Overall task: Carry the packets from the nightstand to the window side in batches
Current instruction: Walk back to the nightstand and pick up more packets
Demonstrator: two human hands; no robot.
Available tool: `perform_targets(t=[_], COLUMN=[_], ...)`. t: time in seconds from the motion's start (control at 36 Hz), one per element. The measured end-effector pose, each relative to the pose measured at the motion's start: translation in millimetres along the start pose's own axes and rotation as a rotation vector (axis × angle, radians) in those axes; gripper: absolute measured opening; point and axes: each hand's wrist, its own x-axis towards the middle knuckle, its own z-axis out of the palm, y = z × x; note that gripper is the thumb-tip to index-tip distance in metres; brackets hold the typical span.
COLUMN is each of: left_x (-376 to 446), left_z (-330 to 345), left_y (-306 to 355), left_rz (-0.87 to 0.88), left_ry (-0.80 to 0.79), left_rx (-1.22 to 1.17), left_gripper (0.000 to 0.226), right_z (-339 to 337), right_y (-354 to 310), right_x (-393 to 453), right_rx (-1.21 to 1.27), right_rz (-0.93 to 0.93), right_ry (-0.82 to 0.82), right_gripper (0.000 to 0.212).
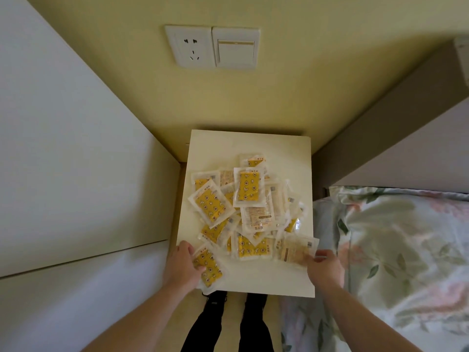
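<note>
A loose heap of several clear packets with yellow printed pads lies on the cream nightstand top. At the front left corner my left hand grips one yellow packet by its left edge, thumb on top. At the front right, my right hand pinches a pale packet lying label side up at its right edge. Both packets still touch the tabletop and the heap.
A white cabinet side walls the left. A bed with a floral cover borders the right, its headboard behind. A socket and switch sit on the yellow wall. My legs stand below the nightstand's front edge.
</note>
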Motion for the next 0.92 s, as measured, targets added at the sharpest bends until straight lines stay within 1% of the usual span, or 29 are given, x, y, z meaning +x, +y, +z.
perform_targets(t=[0.06,0.17,0.31,0.42,0.47,0.53,0.64,0.72,0.78,0.83,0.92], left_x=[-1,-3,-2,-3,-5,-9,-9,0,11,27,52], left_z=[1,4,0,-6,-12,-18,-41,-67,-79,-86,-89], left_y=[2,1,2,-2,-5,-5,4,20,32,42,56], left_rz=[-0.029,-0.081,-0.091,-0.076,-0.056,-0.016,0.068,0.078,0.041,-0.008,-0.044], left_ry=[0.007,0.005,-0.034,-0.042,-0.062,-0.092,-0.130,-0.124,-0.084,-0.048,-0.047], left_rx=[-0.025,-0.067,-0.026,-0.020,-0.071,-0.174,-0.391,-0.553,-0.678,-0.784,-0.888], left_gripper=[0.042,0.039,0.041,0.029,0.022,0.014,0.006,0.005,0.005,0.004,0.022], right_z=[-6,-22,-48,-61,-62,-62,-48,-29,-17,-4,15], right_y=[4,3,-22,-51,-69,-93,-143,-171,-186,-197,-206], right_x=[-5,-26,-63,-75,-70,-67,-57,-45,-36,-29,-14], right_rx=[-0.011,-0.023,0.030,0.105,0.129,0.172,0.366,0.360,0.323,0.266,0.200], right_rz=[-0.044,-0.208,-0.411,-0.501,-0.501,-0.504,-0.404,-0.358,-0.332,-0.311,-0.279], right_ry=[0.011,0.050,0.046,0.039,0.027,0.014,-0.108,-0.172,-0.212,-0.242,-0.239], right_gripper=[0.013,0.004,0.011,0.013,0.010,0.007,0.010,0.020,0.027,0.040,0.057])
